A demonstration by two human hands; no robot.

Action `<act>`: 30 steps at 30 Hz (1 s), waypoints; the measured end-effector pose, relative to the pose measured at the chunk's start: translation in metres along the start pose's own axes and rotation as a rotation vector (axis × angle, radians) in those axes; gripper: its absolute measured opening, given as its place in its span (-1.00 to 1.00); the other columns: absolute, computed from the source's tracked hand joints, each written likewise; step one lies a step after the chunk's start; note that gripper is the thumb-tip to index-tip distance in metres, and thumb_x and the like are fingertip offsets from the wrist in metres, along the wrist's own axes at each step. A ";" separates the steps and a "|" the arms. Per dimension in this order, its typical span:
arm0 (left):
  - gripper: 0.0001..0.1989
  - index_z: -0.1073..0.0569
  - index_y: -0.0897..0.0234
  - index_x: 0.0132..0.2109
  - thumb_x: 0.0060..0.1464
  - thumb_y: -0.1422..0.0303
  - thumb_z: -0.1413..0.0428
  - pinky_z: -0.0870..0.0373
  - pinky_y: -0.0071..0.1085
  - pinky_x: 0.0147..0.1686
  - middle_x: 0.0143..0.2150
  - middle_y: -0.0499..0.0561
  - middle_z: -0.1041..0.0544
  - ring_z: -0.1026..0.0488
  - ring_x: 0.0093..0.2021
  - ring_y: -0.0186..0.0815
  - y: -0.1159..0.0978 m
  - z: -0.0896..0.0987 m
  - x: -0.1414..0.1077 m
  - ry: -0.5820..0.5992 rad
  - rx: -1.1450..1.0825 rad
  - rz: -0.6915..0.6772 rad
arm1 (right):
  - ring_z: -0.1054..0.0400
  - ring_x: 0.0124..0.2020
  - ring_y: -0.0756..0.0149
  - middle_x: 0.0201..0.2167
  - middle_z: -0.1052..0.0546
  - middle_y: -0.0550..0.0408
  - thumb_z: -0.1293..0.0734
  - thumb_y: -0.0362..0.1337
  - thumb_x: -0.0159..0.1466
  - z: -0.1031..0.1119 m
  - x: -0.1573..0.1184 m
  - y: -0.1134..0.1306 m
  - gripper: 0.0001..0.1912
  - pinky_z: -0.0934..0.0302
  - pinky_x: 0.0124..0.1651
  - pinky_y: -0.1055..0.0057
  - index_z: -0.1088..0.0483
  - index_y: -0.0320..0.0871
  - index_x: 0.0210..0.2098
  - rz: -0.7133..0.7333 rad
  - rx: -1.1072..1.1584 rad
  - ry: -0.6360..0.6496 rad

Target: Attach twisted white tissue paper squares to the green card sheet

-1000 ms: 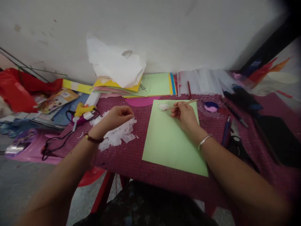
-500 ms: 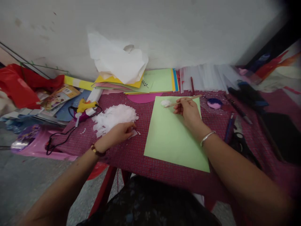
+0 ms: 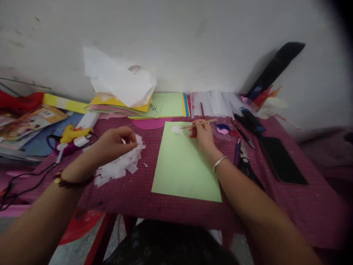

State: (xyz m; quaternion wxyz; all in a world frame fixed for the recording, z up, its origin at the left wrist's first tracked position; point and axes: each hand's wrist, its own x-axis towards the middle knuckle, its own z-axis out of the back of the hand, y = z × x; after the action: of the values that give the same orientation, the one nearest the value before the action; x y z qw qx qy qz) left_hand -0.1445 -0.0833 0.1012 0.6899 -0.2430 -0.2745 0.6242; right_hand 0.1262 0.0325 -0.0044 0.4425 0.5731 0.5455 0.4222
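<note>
My left hand [image 3: 117,144] is raised over a pile of small white paper pieces [image 3: 120,167], thumb and fingertips pinched together. Whatever lies between those fingertips is too small to make out. A thin wooden stick [image 3: 211,121] is held in my right hand [image 3: 203,137] like a pen. Its pointed end is at a white tuft of paper bits [image 3: 175,129] near the top of a light green sheet [image 3: 184,169]. That sheet lies flat on the table, and my right hand rests over its upper right edge.
Behind lie stacked coloured papers [image 3: 173,105] with crumpled white paper [image 3: 121,82] on top. A yellow glue gun [image 3: 72,134] is at left. On the right are scissors [image 3: 245,163], a pencil [image 3: 237,151], clear plastic strips [image 3: 217,105] and a black phone [image 3: 284,160].
My left hand has lifted from the table beside the pile to above it, fingers pinched. The stick's end has come to the white tuft. The view has shifted to the right.
</note>
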 end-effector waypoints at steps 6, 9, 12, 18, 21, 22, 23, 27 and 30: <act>-0.82 -0.36 0.27 -0.50 -0.21 0.39 -0.24 -0.05 -0.51 -0.60 -0.60 -0.12 -0.30 -0.17 -0.60 -0.49 -0.041 -0.046 0.069 -0.132 -0.561 -0.002 | -0.32 -0.64 0.43 -0.66 -0.40 0.23 -0.24 -0.19 0.19 0.001 0.003 -0.009 -0.86 -0.26 -0.56 0.50 -0.28 -0.13 -0.41 0.005 -0.062 -0.010; -0.80 -0.35 0.28 -0.45 -0.22 0.37 -0.25 -0.13 -0.52 -0.58 -0.55 -0.12 -0.34 -0.23 -0.58 -0.51 -0.024 -0.095 0.100 -0.108 -0.925 0.107 | -0.30 -0.65 0.42 -0.67 -0.38 0.25 -0.23 -0.19 0.17 0.003 0.001 -0.011 -0.87 -0.24 -0.57 0.49 -0.28 -0.12 -0.42 0.019 -0.140 -0.017; -0.78 -0.36 0.31 -0.46 -0.25 0.38 -0.27 -0.21 -0.54 -0.54 -0.53 -0.12 -0.36 -0.29 -0.54 -0.52 0.002 -0.126 0.115 -0.142 -1.115 0.212 | -0.29 -0.66 0.43 -0.66 -0.37 0.27 -0.21 -0.19 0.17 0.005 0.001 -0.012 -0.87 -0.22 -0.58 0.49 -0.27 -0.11 -0.41 0.025 -0.198 -0.043; -0.77 -0.44 0.33 -0.42 -0.29 0.39 -0.31 -0.25 -0.55 -0.51 -0.51 -0.11 -0.40 -0.32 -0.52 -0.52 0.023 -0.136 0.112 -0.129 -1.176 0.261 | -0.29 -0.68 0.44 -0.62 -0.38 0.26 -0.19 -0.19 0.21 0.004 0.002 -0.011 -0.86 -0.19 -0.60 0.50 -0.27 -0.12 -0.38 0.022 -0.266 -0.034; -0.79 -0.47 0.32 -0.41 -0.27 0.38 -0.30 -0.25 -0.53 -0.50 -0.50 -0.10 -0.41 -0.31 -0.52 -0.52 0.022 -0.136 0.111 -0.117 -1.140 0.244 | -0.28 -0.69 0.45 -0.62 -0.39 0.25 -0.18 -0.19 0.22 0.003 0.002 -0.011 -0.86 -0.18 -0.61 0.50 -0.27 -0.12 -0.37 0.013 -0.248 -0.043; -0.80 -0.47 0.32 -0.41 -0.25 0.37 -0.29 -0.25 -0.53 -0.49 -0.51 -0.10 -0.41 -0.31 -0.52 -0.51 0.021 -0.137 0.111 -0.114 -1.124 0.236 | -0.27 -0.69 0.45 -0.61 -0.40 0.25 -0.19 -0.19 0.22 0.003 0.002 -0.011 -0.86 -0.17 -0.61 0.50 -0.27 -0.12 -0.37 0.012 -0.237 -0.046; -0.80 -0.47 0.32 -0.41 -0.24 0.37 -0.29 -0.25 -0.52 -0.49 -0.51 -0.10 -0.40 -0.30 -0.52 -0.51 0.021 -0.138 0.111 -0.115 -1.109 0.229 | -0.27 -0.68 0.45 -0.61 -0.40 0.25 -0.19 -0.19 0.22 0.003 0.002 -0.012 -0.86 -0.17 -0.61 0.50 -0.27 -0.12 -0.37 0.014 -0.231 -0.045; -0.81 -0.45 0.32 -0.40 -0.23 0.37 -0.27 -0.25 -0.51 -0.49 -0.51 -0.10 -0.40 -0.31 -0.52 -0.50 0.021 -0.140 0.112 -0.131 -1.084 0.226 | -0.26 -0.68 0.47 -0.60 -0.42 0.23 -0.19 -0.19 0.24 0.002 0.001 -0.011 -0.85 -0.15 -0.60 0.51 -0.28 -0.13 -0.36 0.049 -0.255 -0.011; -0.76 -0.44 0.32 -0.36 -0.26 0.39 -0.28 -0.23 -0.52 -0.51 -0.53 -0.13 -0.40 -0.31 -0.55 -0.50 0.021 -0.141 0.113 -0.135 -1.089 0.221 | -0.27 -0.67 0.47 -0.57 -0.44 0.22 -0.19 -0.16 0.24 0.000 0.000 -0.011 -0.83 -0.16 -0.58 0.51 -0.28 -0.13 -0.35 0.055 -0.239 -0.004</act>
State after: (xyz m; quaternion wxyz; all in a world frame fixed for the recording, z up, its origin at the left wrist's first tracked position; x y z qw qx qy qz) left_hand -0.0555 0.0321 -0.0080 0.3763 -0.5508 -0.5738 0.4751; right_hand 0.1237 0.0330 -0.0151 0.4969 0.5318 0.4744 0.4951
